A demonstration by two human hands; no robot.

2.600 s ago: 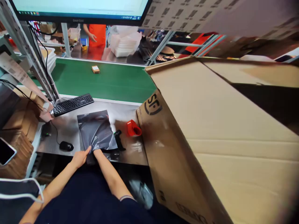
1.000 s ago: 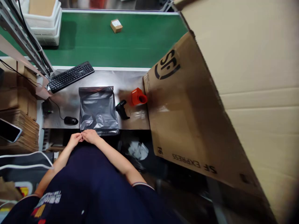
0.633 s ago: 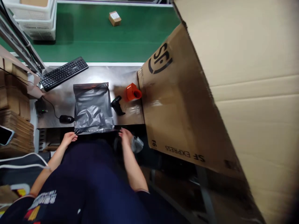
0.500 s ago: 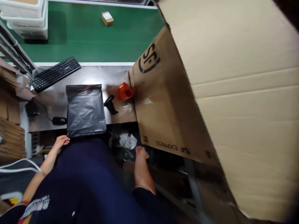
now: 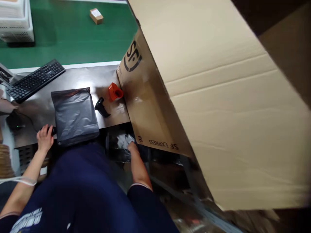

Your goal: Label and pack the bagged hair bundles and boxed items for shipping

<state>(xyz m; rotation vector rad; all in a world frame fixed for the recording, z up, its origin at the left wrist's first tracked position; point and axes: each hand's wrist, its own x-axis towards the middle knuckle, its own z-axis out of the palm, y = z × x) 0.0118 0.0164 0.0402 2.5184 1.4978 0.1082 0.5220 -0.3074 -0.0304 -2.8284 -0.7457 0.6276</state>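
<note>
My left hand (image 5: 45, 138) rests over a black computer mouse (image 5: 53, 130) at the table's front edge, its fingers curved around it. Just right of it lies a dark grey plastic mailing bag (image 5: 75, 116), flat, its front end slightly over the edge. My right hand (image 5: 132, 146) is lower, below table height, with its fingers closed at a crumpled whitish wad (image 5: 123, 141), perhaps paper or film, in a dark bin-like space. What those fingers hold, if anything, is hidden. A black handheld scanner (image 5: 102, 107) and an orange tape dispenser (image 5: 115, 92) stand right of the bag.
A large SF Express carton (image 5: 155, 113) with a big open flap (image 5: 218, 97) fills the right side. At the back left is a black keyboard (image 5: 36, 80) on the metal table (image 5: 80, 76). Beyond runs a green conveyor (image 5: 65, 32) with a small box (image 5: 96, 16) and white baskets (image 5: 18, 26).
My left hand has moved from the bag's front left corner onto the mouse. My right hand has come up to the crumpled wad, its fingers now closed. The view has shifted right.
</note>
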